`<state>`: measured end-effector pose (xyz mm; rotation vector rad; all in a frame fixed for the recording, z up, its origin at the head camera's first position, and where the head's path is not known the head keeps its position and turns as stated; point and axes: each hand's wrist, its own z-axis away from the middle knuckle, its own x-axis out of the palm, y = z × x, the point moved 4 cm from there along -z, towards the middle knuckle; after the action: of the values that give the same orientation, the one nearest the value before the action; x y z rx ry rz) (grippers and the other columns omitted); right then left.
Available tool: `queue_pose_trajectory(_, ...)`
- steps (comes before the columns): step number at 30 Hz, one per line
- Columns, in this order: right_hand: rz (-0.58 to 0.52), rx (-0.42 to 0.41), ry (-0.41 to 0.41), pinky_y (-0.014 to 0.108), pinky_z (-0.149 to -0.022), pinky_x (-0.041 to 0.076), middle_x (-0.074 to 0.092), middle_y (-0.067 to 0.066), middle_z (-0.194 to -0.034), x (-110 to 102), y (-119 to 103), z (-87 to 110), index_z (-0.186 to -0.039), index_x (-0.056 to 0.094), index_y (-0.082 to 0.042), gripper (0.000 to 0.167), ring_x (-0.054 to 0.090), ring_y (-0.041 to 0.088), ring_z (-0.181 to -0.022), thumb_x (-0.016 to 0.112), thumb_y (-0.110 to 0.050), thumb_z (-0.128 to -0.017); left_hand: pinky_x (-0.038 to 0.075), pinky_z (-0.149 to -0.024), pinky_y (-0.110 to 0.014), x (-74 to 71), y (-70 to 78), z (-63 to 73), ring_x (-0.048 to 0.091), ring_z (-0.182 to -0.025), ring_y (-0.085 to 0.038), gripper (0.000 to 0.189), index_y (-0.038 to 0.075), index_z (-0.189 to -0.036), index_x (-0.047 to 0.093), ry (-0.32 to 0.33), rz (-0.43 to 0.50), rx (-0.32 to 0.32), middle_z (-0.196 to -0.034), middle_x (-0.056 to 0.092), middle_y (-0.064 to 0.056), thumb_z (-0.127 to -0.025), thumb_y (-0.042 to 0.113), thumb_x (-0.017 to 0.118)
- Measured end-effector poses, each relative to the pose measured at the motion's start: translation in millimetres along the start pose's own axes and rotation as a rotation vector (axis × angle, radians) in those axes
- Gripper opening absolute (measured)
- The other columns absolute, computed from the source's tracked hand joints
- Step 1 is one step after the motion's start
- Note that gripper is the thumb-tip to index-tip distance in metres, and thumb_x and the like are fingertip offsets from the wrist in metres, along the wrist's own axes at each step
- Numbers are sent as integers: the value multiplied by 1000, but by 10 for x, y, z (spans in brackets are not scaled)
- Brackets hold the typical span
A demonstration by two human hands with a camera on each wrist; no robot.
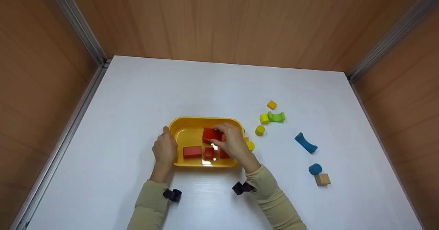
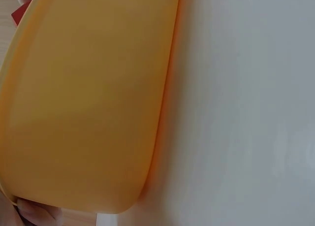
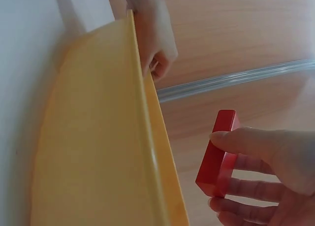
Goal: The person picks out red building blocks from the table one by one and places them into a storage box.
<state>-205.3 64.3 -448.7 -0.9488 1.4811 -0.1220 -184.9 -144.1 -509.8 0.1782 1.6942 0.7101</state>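
A yellow plastic tray (image 1: 184, 136) sits on the white table, its outer wall (image 2: 88, 103) filling much of the left wrist view. My left hand (image 1: 165, 149) grips the tray's left rim, fingers curled at the edge. Above the tray's right half, my right hand (image 1: 234, 141) pinches a red rectangular block (image 3: 219, 159) between thumb and fingers. Inside the tray lie a long red block (image 1: 192, 152), a small red block (image 1: 209, 153) and another red block (image 1: 224, 153), partly covered by the right hand.
Close to the tray's right end is a yellow round block (image 1: 250, 146). Farther right lie yellow cylinders (image 1: 260, 130), a green arch block (image 1: 276, 117), an orange-yellow cube (image 1: 271, 104), a blue arch block (image 1: 306, 143), a blue cylinder (image 1: 315, 169) and a plain wooden cube (image 1: 322, 179). Wooden panels enclose the table.
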Motion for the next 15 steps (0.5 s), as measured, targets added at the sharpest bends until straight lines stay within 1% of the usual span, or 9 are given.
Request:
queue_pose_trajectory(3, 6, 18, -34, 26, -77, 45, 58, 5, -102, 86, -28, -51, -107, 61, -7, 36, 53, 17, -90, 70, -21, -76, 47, -52, -45, 3, -3, -1, 60, -67, -36, 17, -5, -103, 46, 3, 3, 4, -79, 60, -22, -89, 4, 42)
queue_pose_trajectory(7, -19, 35, -61, 25, -76, 44, 58, 4, -102, 176, -59, -117, -108, 61, -9, 36, 52, 16, -89, 70, -20, -76, 47, -51, -45, 5, -8, -2, 60, -66, -37, 17, -5, -103, 47, 10, 6, 10, -78, 60, -22, -89, 3, 42)
queue_pose_trajectory(11, -12, 14, -61, 26, -77, 44, 59, 4, -100, 241, -99, -197, -107, 61, -8, 35, 53, 16, -88, 71, -19, -75, 47, -50, -45, 0, -9, -1, 60, -65, -36, 16, -5, -102, 47, 22, 9, 16, -77, 60, -22, -88, 3, 42)
queue_pose_trajectory(15, 42, -5, -67, 27, -80, 43, 59, 5, -101, 316, -139, -281, -105, 63, -8, 33, 53, 19, -91, 71, -18, -75, 46, -47, -44, -3, -11, -1, 60, -62, -36, 15, -5, -100, 47, 32, 11, 31, -74, 60, -21, -87, 3, 43)
